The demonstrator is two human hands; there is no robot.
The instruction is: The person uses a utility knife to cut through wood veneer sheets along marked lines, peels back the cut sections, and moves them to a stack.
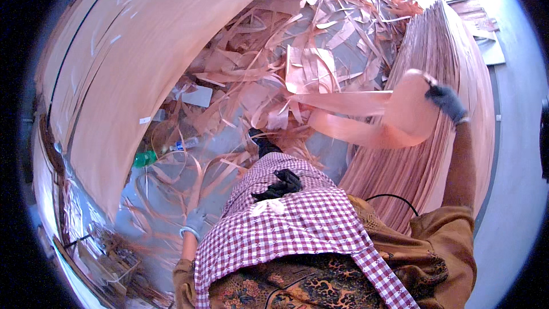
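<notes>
My right hand [447,103], in a dark grey glove, is raised over the upright stack of thin wood veneer sheets [426,57] on the right. Its fingers are closed on the edge of a wide veneer strip [409,111]. The strip bends back in a loop to the left, above the scrap-covered floor. Low on the left, beside my checked apron [286,223], is my left hand [195,220] in a pale glove. Narrow veneer strips lie close by it; its fingers are too blurred to show whether they hold anything.
Large curved veneer sheets [154,46] stand along the left. Torn veneer scraps [251,74] litter the grey floor [220,137] between them and the stack. A green plastic bottle [144,158] lies at the left sheets' foot. A bunched black item [280,185] rests on my apron.
</notes>
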